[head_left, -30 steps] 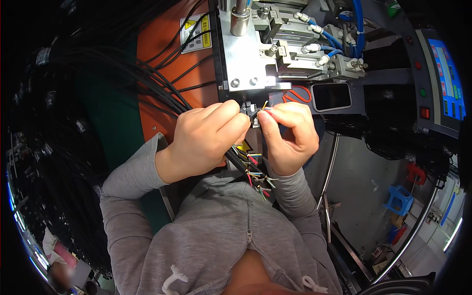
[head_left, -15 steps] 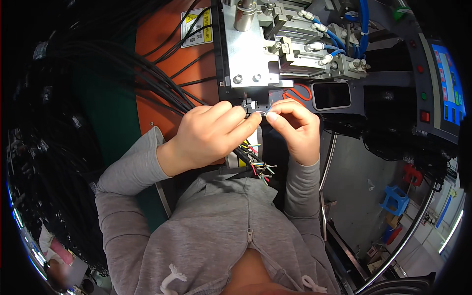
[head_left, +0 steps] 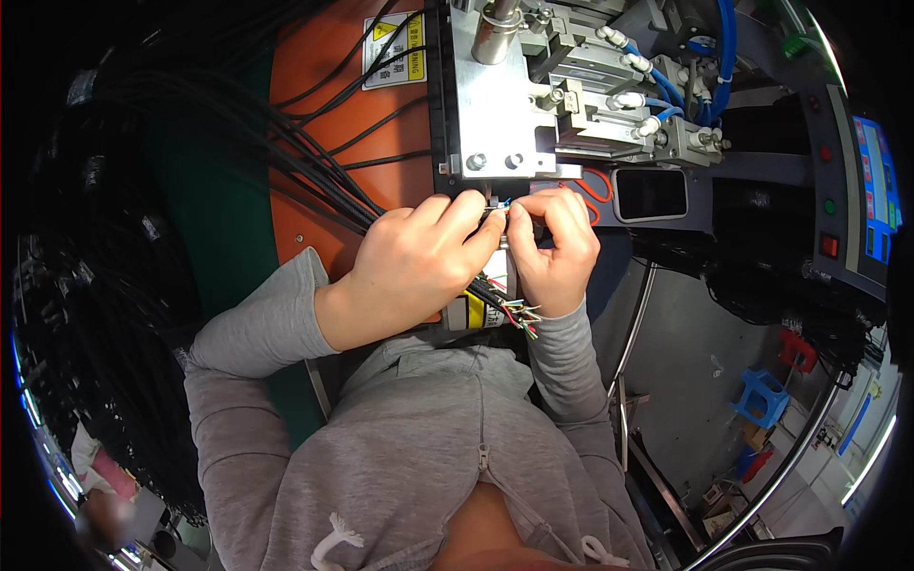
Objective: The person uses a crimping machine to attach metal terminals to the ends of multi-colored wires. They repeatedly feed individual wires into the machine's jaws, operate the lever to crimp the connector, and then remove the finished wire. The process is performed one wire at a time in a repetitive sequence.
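Pinching the thin wire ends (head_left: pixel 502 204) between both hands, left hand (head_left: pixel 419 257) and right hand (head_left: pixel 557 247) closed tight. I judge steady fingertips matter beneath the metal press (head_left: pixel 500 105).

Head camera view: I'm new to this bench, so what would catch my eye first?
At centre, the left hand and right hand meet fingertip to fingertip, pinching thin coloured wires at the end of a black cable. Just above stands a silver metal press machine with blue hoses. To the left, a thick bundle of black cables fans over an orange panel.
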Demonstrator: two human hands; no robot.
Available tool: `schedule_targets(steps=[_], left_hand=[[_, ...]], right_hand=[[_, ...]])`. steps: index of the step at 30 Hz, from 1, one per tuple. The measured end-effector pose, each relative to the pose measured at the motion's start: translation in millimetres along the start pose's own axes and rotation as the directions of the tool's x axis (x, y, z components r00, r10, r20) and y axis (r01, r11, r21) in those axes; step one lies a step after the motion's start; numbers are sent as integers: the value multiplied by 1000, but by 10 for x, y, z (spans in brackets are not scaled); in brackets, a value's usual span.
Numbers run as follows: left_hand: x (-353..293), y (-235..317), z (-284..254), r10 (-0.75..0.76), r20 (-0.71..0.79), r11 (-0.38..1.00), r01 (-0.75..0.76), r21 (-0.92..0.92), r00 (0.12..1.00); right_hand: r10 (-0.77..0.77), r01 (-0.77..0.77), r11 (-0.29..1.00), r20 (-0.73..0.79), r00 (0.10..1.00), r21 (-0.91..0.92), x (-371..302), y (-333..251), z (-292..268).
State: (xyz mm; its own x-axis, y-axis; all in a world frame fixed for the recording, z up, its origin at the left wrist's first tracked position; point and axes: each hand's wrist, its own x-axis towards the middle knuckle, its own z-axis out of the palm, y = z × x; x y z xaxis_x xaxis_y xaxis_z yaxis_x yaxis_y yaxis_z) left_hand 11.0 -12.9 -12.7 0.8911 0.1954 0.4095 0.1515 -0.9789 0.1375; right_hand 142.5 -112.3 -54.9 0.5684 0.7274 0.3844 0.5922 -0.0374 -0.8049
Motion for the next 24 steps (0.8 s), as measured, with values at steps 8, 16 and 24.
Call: schedule_targets(steps=[8, 16, 24], left_hand=[[19, -110, 41, 3, -65, 992, -11, -126, 998], [18, -113, -14, -55, -41, 984, 48, -171, 998], [-58, -89, -127, -117, 124, 992, 120, -22, 985]], right_hand=[[426, -470, 726, 208, 881, 502, -108, 228, 59], [-135, 132, 990, -53, 989, -50, 52, -25, 4], [-36, 51, 984, -88, 995, 168, 23, 14, -25]])
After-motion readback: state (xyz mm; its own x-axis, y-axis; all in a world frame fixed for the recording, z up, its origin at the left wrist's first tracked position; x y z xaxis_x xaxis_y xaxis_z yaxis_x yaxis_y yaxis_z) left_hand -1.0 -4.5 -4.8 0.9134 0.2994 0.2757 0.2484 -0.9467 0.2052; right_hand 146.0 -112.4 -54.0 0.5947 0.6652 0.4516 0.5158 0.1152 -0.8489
